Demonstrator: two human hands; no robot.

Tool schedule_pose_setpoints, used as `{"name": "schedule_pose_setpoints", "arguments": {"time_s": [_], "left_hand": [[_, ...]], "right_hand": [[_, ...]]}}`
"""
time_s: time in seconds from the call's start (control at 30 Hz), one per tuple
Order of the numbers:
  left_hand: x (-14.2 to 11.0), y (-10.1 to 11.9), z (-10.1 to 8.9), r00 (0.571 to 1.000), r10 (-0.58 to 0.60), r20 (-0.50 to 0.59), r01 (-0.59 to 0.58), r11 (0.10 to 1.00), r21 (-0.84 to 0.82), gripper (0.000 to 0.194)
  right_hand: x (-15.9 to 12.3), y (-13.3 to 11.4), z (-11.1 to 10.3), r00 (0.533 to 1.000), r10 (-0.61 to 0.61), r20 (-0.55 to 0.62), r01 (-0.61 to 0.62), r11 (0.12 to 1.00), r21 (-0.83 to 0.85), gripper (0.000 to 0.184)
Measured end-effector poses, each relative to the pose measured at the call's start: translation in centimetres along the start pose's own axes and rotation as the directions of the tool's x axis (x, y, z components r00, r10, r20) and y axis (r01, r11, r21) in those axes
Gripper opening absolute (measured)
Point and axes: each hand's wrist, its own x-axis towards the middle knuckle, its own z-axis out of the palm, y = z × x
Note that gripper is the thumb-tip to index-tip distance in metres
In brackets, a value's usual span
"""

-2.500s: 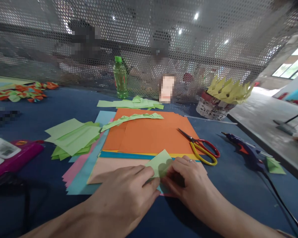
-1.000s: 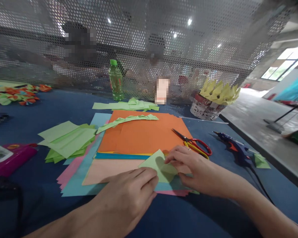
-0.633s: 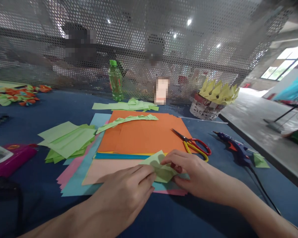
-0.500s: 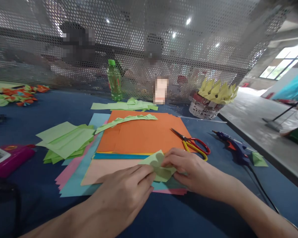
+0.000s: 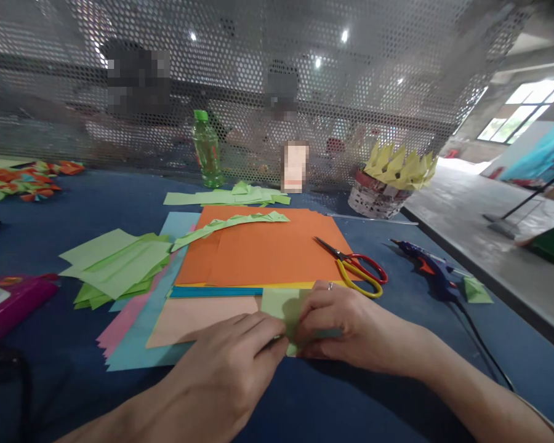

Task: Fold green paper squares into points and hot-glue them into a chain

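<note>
Between my hands is a light green piece of paper point(image 5: 284, 306), above the near edge of a stack of coloured sheets. My left hand point(image 5: 247, 351) grips its left lower side, fingers bent together. With thumb and fingers pinched, my right hand point(image 5: 335, 317) holds the right side; a ring shows on one finger. The hands cover much of the paper, so its folds are partly hidden. Orange sheets point(image 5: 268, 252) top the stack, with a pale peach sheet point(image 5: 198, 317) nearer me. A folded green paper strip point(image 5: 231, 226) lies across the orange. Scissors point(image 5: 351, 264) with red and yellow handles rest just beyond my right hand.
Left lie green paper sheets point(image 5: 120, 261) and a magenta object point(image 5: 21, 301). A glue gun point(image 5: 429, 267) with a cord is at right. Behind stand a green bottle point(image 5: 207, 151) and a basket point(image 5: 378, 194) with yellow folded points, before a perforated metal screen point(image 5: 240, 37).
The green paper has turned from a slanted position to nearly square-on between my hands. My right hand has shifted slightly and curled closer over it. The whole view has moved a little.
</note>
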Motion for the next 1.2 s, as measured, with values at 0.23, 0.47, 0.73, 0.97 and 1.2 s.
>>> {"name": "schedule_pose_setpoints", "arguments": {"time_s": [0.23,0.47,0.73,0.97,1.2], "left_hand": [[-0.3,1.2,-0.4,1.000,-0.014,-0.009,0.014,1.000,0.005,0.033],[0.0,1.8,-1.3,1.000,0.019,-0.009,-0.018,0.993,0.116,0.043],[-0.2,1.9,-1.3,0.999,0.024,-0.033,-0.019,0.990,0.139,0.046],[0.0,1.8,-1.6,0.999,0.036,-0.021,-0.033,0.991,0.130,0.043],[0.0,1.8,-1.2,1.000,0.012,-0.021,-0.009,0.991,0.132,0.046]], "right_hand": [[0.1,0.6,-0.6,0.996,0.088,0.010,-0.089,0.994,0.067,0.012],[0.5,0.9,0.1,0.987,0.162,-0.020,-0.159,0.980,0.117,0.010],[0.3,-0.3,1.6,0.923,0.348,-0.162,-0.350,0.937,0.018,0.016],[0.4,-0.7,1.9,0.903,0.385,-0.190,-0.392,0.920,-0.001,0.016],[0.6,-0.7,2.0,0.893,0.408,-0.189,-0.412,0.911,0.017,0.016]]}}
